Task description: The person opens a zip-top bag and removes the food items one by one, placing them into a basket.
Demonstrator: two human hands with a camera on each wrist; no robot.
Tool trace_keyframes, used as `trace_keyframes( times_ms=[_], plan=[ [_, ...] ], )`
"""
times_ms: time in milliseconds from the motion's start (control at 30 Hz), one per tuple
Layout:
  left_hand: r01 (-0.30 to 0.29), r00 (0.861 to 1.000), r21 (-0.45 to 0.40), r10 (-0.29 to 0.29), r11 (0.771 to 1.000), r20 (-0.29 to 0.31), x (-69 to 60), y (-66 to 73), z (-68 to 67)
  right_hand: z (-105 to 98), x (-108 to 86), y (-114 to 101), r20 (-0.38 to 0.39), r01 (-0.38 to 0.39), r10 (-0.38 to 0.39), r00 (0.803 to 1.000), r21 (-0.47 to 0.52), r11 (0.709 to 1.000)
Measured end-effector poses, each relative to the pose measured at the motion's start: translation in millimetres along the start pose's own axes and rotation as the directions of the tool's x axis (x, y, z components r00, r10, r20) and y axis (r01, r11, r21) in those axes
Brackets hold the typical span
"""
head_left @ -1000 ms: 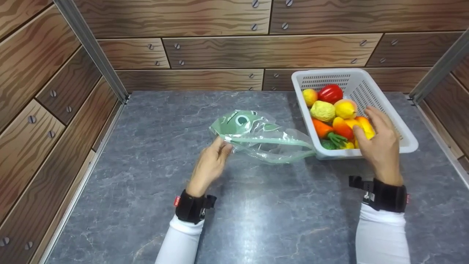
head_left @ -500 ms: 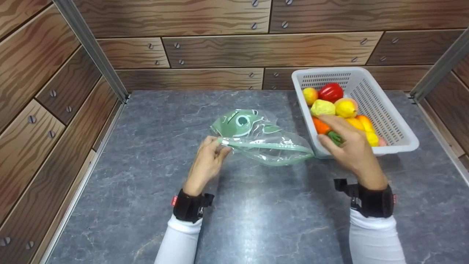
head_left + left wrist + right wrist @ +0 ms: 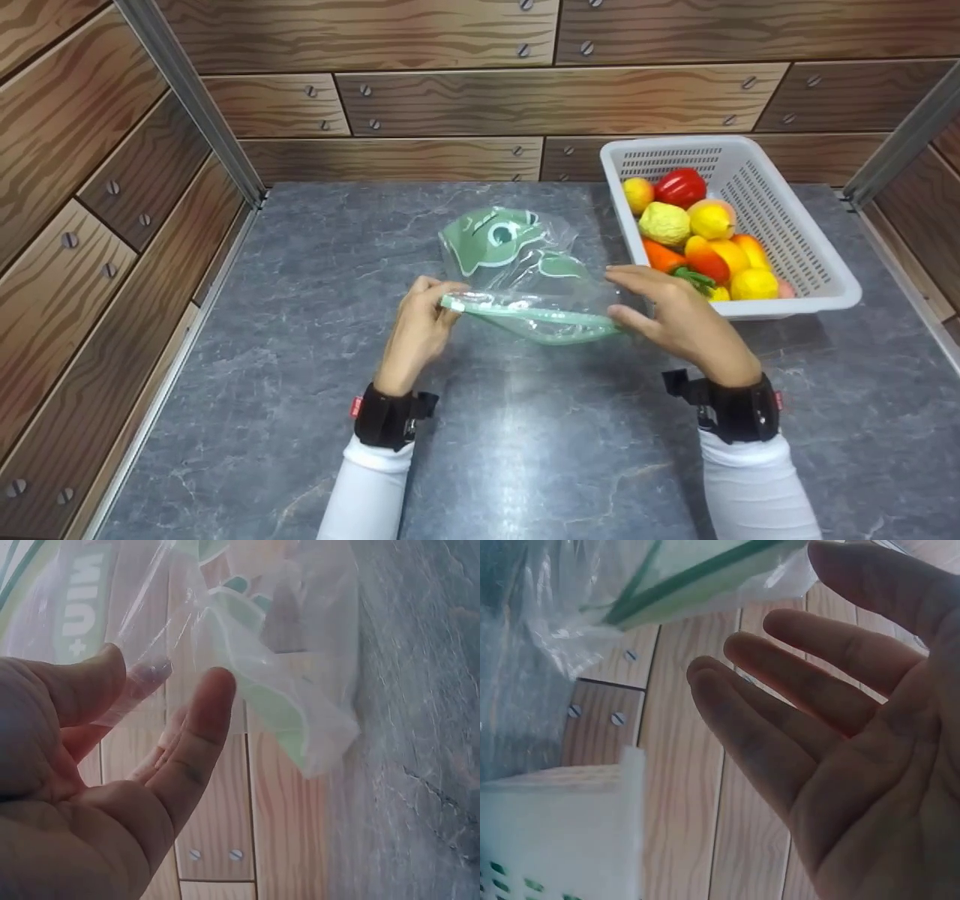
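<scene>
A clear zip bag (image 3: 551, 319) with a green cartoon print and a green zip strip lies in the middle of the table. My left hand (image 3: 416, 330) pinches the left end of its mouth between thumb and forefinger; in the left wrist view the other fingers (image 3: 195, 757) extend free of the plastic. Beside the bag's right end is my right hand (image 3: 679, 322), thumb and fingers spread apart. The right wrist view shows those fingers (image 3: 757, 742) nearly straight, the thumb tip close to the bag (image 3: 697, 585); whether it touches cannot be told.
A white perforated basket (image 3: 814, 255) stands at the back right, behind my right hand. Inside are a red pepper (image 3: 681, 187), a carrot (image 3: 661, 256), a lemon (image 3: 754, 285) and several other fruits. Wood-patterned walls (image 3: 442, 161) border the grey table (image 3: 300, 300).
My right hand has moved left from over the basket to the bag's right end. My left hand keeps its hold, and the bag's mouth has shifted slightly towards me and looks narrower.
</scene>
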State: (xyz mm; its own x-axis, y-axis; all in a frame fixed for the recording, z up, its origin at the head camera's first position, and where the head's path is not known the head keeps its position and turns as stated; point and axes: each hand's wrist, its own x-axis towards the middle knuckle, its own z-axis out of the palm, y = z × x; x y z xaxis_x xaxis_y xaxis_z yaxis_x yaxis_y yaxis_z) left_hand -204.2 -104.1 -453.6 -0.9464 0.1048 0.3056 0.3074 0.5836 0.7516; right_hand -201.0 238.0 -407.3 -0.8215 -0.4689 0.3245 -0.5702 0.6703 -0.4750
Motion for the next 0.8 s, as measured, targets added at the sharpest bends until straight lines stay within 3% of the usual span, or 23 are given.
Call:
trace_keyframes(
  times_ms=[267,400,500,600,800],
  plan=[
    [0.053,0.990,-0.030,-0.049,0.998,0.130,4.0,-16.3,-7.4,13,5.4,4,0.127,-0.016,0.016,0.992,0.000,1.000],
    [0.106,0.983,-0.058,-0.096,0.993,0.157,4.5,-22.3,-13.9,17,7.2,3,0.164,0.018,-0.017,0.986,-0.006,1.000],
    [0.099,0.988,-0.014,-0.096,0.995,0.124,4.6,-22.0,-16.1,18,7.2,2,0.160,0.045,-0.043,0.986,-0.007,0.999],
    [0.055,0.996,0.100,-0.062,0.994,0.065,4.1,-18.6,-16.0,19,6.9,-1,0.148,0.051,-0.048,0.988,-0.016,0.999],
    [0.011,1.000,0.271,-0.005,0.963,-0.022,0.7,-5.7,-12.0,22,7.0,-5,0.145,-0.007,0.016,0.989,-0.061,0.998]
  ],
)
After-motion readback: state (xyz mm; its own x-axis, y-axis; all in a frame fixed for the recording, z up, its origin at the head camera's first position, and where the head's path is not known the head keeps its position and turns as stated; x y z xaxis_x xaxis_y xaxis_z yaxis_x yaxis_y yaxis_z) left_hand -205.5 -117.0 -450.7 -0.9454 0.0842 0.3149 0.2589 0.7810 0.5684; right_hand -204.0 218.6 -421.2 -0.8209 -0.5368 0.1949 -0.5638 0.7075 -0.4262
